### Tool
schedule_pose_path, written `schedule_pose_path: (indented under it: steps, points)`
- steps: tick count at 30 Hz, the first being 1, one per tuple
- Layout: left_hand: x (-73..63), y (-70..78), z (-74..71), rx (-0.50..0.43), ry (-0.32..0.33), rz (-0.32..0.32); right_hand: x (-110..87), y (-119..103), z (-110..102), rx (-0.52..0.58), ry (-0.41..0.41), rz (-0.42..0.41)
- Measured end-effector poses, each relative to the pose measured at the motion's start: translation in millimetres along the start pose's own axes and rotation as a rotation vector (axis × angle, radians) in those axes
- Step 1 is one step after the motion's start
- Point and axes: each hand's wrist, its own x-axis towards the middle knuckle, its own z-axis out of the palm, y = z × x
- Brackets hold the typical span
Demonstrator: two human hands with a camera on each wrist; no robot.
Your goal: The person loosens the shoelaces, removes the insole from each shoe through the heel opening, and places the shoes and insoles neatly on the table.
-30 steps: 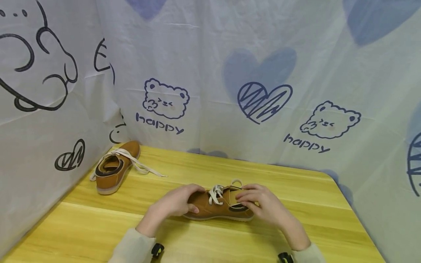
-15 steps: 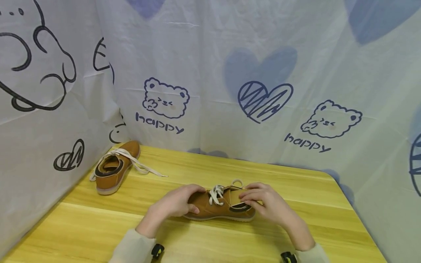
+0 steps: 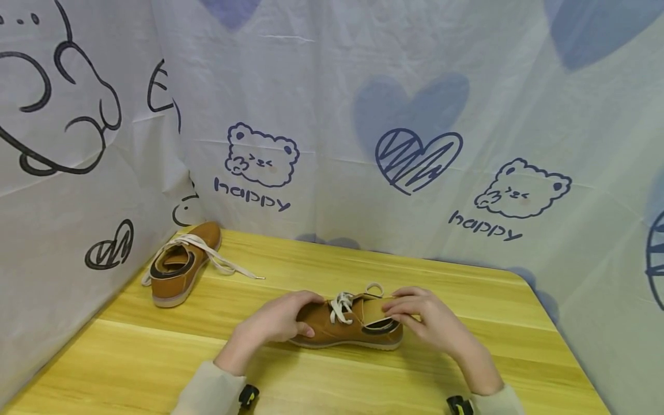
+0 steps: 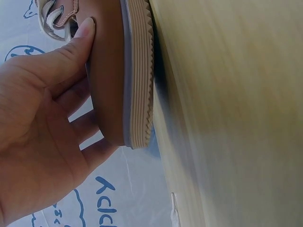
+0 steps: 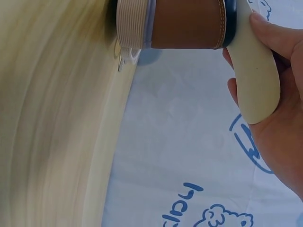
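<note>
A brown shoe with white laces rests on its sole on the table, toe to the left. My left hand grips its toe end, thumb on the near side and fingers on the far side; the left wrist view shows the thumb by the laces. At the heel end, my right hand pinches a pale insole between thumb and fingers. The insole's rounded end sticks out past the dark heel collar, and its front part is hidden inside the shoe.
A second brown shoe stands at the table's back left corner, its loose white lace trailing right. White printed cloth hangs behind and to the left of the yellow wooden table.
My right hand has moved a little to the right, drawing the insole further out over the heel. The left hand and the shoe have hardly moved.
</note>
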Motion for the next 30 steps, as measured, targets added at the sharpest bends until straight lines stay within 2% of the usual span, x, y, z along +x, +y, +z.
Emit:
schedule_pose_path:
  steps: [7,17,30]
  points:
    - [-0.5,0.7,-0.3,-0.005,0.003,0.0,-1.5,1,-7,0.024,-0.013,0.018]
    - [-0.4,0.9,-0.5,-0.005,0.001,0.0,-5.6,3,-13,0.012,0.027,0.005]
    - [-0.5,1.0,-0.5,-0.002,0.004,0.009,-10.9,5,-23,0.025,0.019,0.058]
